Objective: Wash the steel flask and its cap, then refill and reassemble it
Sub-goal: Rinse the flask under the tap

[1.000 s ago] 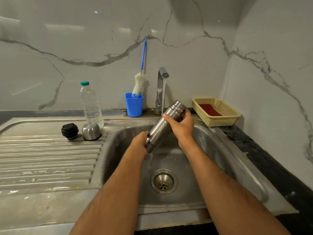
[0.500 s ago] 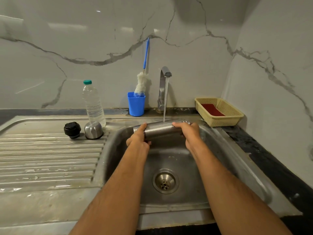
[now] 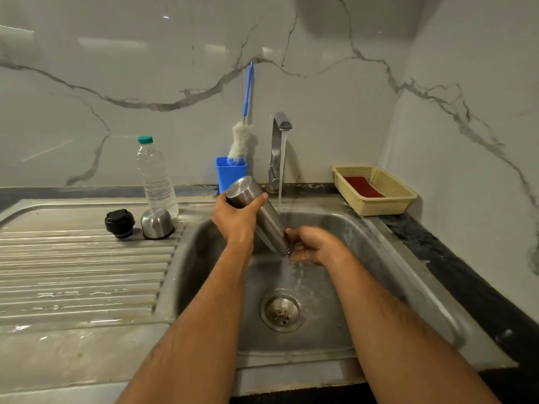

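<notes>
Rinsing step: emptying steel flask mouth-down over sink; left hand gripping base, right hand cupped loosely under mouth. Next, probably: cap.

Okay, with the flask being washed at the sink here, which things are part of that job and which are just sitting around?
Part of the job:
steel flask
left hand
right hand
black stopper
steel cap
running tap
sink

Just lying about, as far as shown:
water bottle
bottle brush in blue cup
yellow basket
</notes>
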